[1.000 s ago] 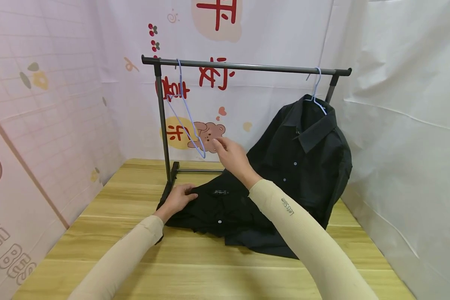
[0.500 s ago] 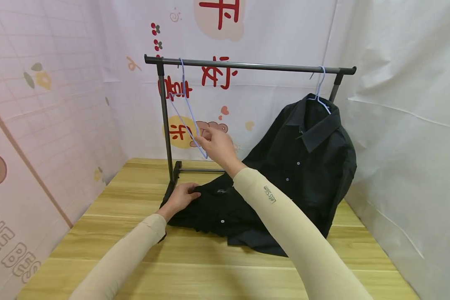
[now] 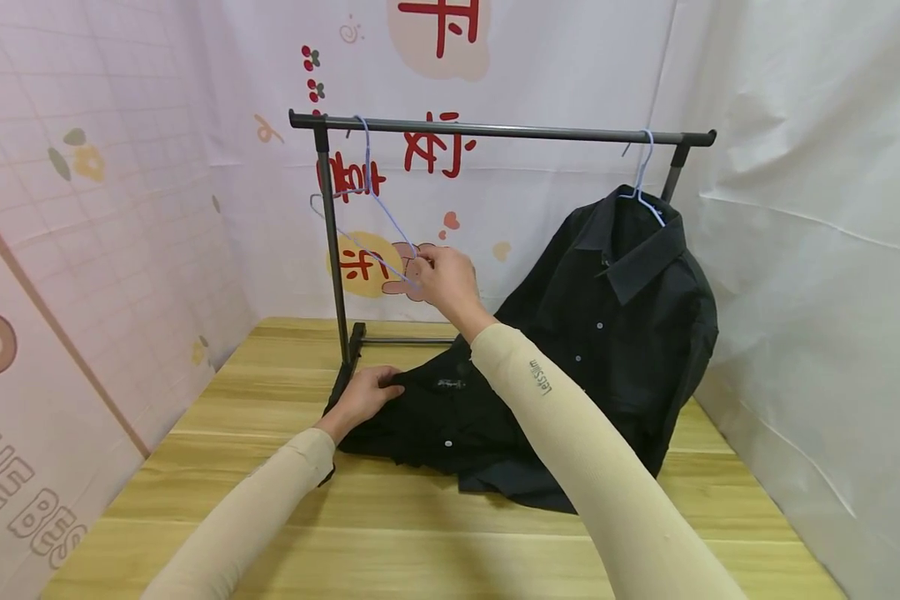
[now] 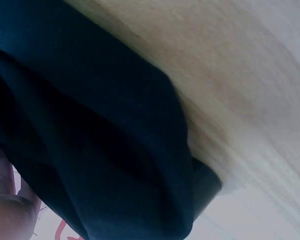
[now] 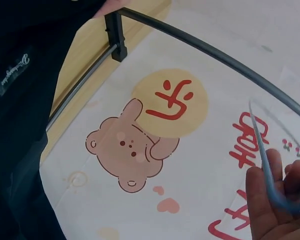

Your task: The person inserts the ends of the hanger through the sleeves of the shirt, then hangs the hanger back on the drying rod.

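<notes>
My right hand (image 3: 447, 279) pinches the lower end of a light blue wire hanger (image 3: 392, 218), whose hook stays over the rack's bar. In the right wrist view, that hanger (image 5: 264, 160) crosses the fingers (image 5: 262, 200). My left hand (image 3: 363, 396) holds the upper edge of a black shirt (image 3: 420, 425) that lies on the table, with thumb and fingers at the cloth. The left wrist view is mostly filled by dark cloth (image 4: 105, 125), with part of the hand (image 4: 12, 212) at the lower left. A printed label (image 3: 451, 384) shows inside the lying shirt.
Another black shirt (image 3: 607, 333) hangs from a second blue hanger (image 3: 640, 192) at the right end of the rack bar (image 3: 495, 131). The rack's left post (image 3: 333, 233) rises behind my left hand. Printed curtains (image 3: 270, 208) surround the wooden table (image 3: 390, 533).
My right hand has moved left to the hanger and taken hold of its lower end. The hanger has swung round and tilted. My left hand stays at the lying shirt.
</notes>
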